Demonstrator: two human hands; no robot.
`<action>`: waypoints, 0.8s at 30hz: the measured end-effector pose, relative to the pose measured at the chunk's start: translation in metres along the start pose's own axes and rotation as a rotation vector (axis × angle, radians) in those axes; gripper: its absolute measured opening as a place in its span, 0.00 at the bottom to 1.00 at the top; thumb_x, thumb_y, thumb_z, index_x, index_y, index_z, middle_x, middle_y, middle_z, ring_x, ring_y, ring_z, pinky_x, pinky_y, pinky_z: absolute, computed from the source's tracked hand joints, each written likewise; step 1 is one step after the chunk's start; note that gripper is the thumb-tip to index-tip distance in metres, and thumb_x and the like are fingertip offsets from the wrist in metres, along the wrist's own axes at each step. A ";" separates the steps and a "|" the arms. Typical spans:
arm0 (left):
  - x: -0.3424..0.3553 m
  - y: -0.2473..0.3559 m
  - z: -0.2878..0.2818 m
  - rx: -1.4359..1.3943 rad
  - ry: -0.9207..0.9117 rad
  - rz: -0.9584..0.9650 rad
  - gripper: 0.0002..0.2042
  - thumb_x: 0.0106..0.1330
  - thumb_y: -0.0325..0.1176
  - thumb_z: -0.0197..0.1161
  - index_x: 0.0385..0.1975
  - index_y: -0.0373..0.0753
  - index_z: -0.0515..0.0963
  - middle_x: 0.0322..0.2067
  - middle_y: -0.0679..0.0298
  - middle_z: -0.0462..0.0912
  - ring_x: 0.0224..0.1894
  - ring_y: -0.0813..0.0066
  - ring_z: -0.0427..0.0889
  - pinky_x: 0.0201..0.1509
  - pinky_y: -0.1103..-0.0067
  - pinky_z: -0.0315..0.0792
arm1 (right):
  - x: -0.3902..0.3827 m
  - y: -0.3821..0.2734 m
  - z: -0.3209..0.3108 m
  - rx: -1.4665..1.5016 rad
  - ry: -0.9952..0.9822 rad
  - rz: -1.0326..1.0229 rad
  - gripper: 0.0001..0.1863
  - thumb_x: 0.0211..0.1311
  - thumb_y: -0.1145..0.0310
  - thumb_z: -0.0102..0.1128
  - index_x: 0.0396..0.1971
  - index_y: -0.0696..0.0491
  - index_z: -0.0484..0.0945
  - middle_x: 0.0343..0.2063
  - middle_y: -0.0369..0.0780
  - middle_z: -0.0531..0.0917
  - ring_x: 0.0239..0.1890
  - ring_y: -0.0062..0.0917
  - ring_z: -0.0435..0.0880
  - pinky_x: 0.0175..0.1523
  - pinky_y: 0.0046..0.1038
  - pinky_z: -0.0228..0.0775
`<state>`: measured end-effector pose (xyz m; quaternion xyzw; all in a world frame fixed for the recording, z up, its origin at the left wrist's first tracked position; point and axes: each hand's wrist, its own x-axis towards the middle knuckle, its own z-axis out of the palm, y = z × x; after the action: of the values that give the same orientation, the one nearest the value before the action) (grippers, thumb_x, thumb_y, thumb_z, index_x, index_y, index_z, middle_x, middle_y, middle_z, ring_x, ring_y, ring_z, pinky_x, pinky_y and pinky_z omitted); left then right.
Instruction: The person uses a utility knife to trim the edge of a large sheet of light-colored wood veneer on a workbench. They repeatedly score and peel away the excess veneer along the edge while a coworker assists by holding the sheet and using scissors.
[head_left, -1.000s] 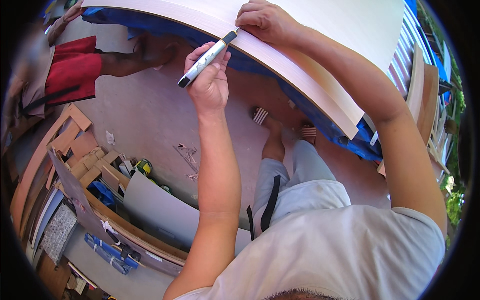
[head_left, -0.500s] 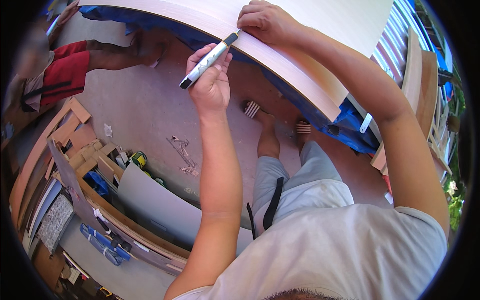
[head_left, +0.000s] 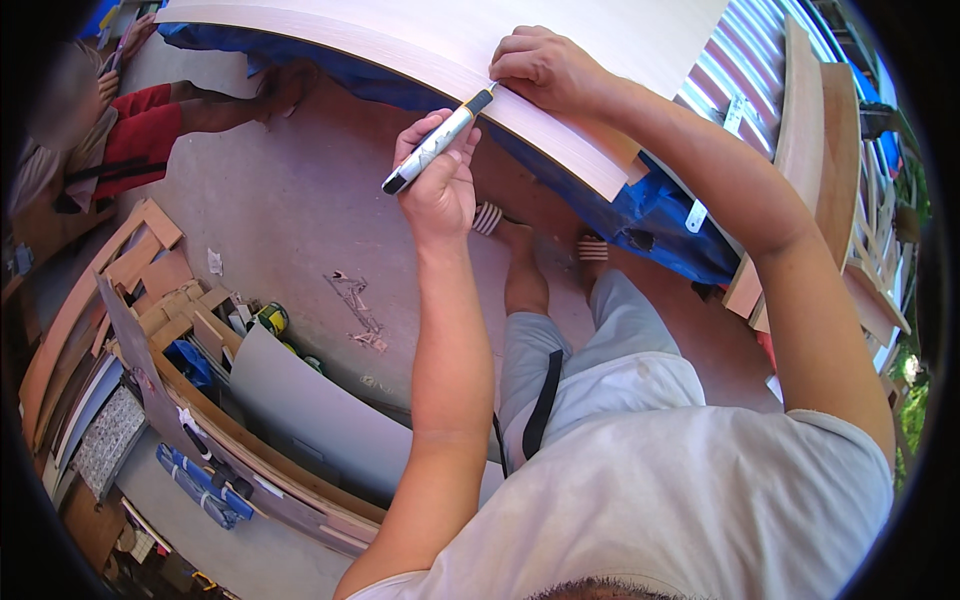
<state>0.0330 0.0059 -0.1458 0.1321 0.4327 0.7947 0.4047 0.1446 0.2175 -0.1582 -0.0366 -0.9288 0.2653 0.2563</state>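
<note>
My left hand grips a white utility knife with black ends, tilted up and to the right. Its narrow tip meets the front edge of a large pale wood-grain sheet, just beside the fingers of my right hand. That hand lies over the sheet's edge with fingers curled closed on it; the thumb and part of the grip are hidden. Blue plastic sheeting hangs beneath the wood-grain sheet.
At far left another person in red shorts has hands near the sheet's corner. Wood offcuts and a grey curved panel stand at lower left. Long boards lean at right. Scraps lie on the floor.
Both my hands have shifted slightly right and down in view, toward the sheet's near right corner, knife still held. The other person's hand at far left has come up into view.
</note>
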 end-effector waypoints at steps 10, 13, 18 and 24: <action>-0.047 -0.023 0.025 -0.054 0.015 -0.035 0.23 0.54 0.13 0.48 0.52 0.32 0.73 0.55 0.52 0.77 0.58 0.54 0.81 0.64 0.60 0.76 | -0.055 -0.013 -0.020 0.005 -0.027 -0.012 0.06 0.58 0.75 0.69 0.36 0.52 0.83 0.38 0.35 0.84 0.45 0.34 0.83 0.51 0.34 0.77; -0.058 -0.029 0.030 -0.004 0.004 -0.026 0.23 0.55 0.15 0.49 0.53 0.35 0.72 0.56 0.51 0.77 0.61 0.48 0.80 0.65 0.57 0.75 | -0.068 -0.018 -0.026 -0.004 -0.026 -0.017 0.06 0.58 0.74 0.70 0.36 0.52 0.83 0.38 0.35 0.84 0.45 0.33 0.82 0.52 0.34 0.76; -0.077 -0.041 0.036 0.000 0.003 -0.029 0.23 0.55 0.16 0.50 0.54 0.36 0.71 0.57 0.51 0.78 0.63 0.44 0.79 0.66 0.55 0.73 | -0.090 -0.024 -0.032 -0.027 -0.028 -0.025 0.06 0.59 0.73 0.70 0.36 0.52 0.83 0.37 0.35 0.84 0.45 0.33 0.82 0.53 0.33 0.76; -0.096 -0.047 0.045 -0.033 -0.016 -0.044 0.23 0.56 0.14 0.50 0.53 0.35 0.72 0.57 0.51 0.77 0.61 0.52 0.79 0.67 0.57 0.74 | -0.110 -0.030 -0.041 -0.011 -0.026 -0.032 0.06 0.59 0.74 0.69 0.36 0.52 0.84 0.38 0.35 0.84 0.45 0.33 0.82 0.53 0.33 0.76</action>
<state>0.1447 -0.0264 -0.1432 0.1222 0.4189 0.7916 0.4279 0.2624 0.1886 -0.1633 -0.0198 -0.9339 0.2565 0.2482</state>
